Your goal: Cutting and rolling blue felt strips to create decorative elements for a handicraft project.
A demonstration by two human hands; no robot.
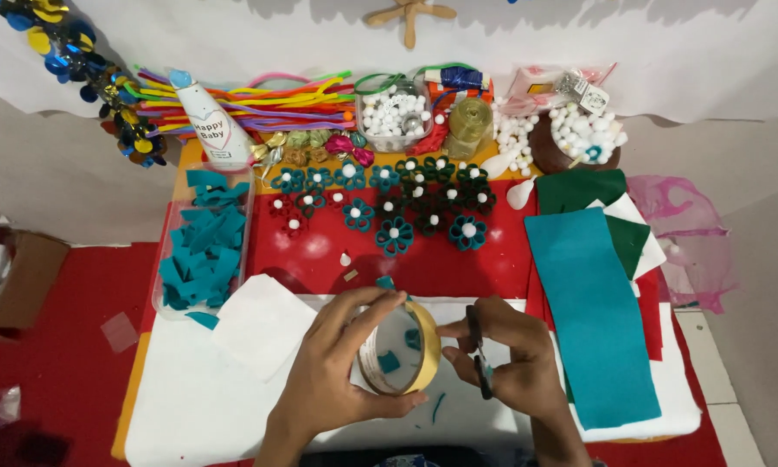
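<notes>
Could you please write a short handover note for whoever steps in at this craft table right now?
Left hand: grip around the tape roll, held upright above the white sheet.
Right hand: holds small scissors and pinches at the roll's rim.
Done: felt flowers lie in rows on the red cloth.
Left: cut teal pieces fill the clear tray; the teal felt sheet lies uncut to the right.

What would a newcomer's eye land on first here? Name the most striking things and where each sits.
First, the two hands at bottom centre: the left hand grips a roll of tape while the right hand holds scissors beside it. Behind them, rows of teal and dark felt flowers with white centres cover the red cloth. A long teal felt sheet lies at the right.
</notes>
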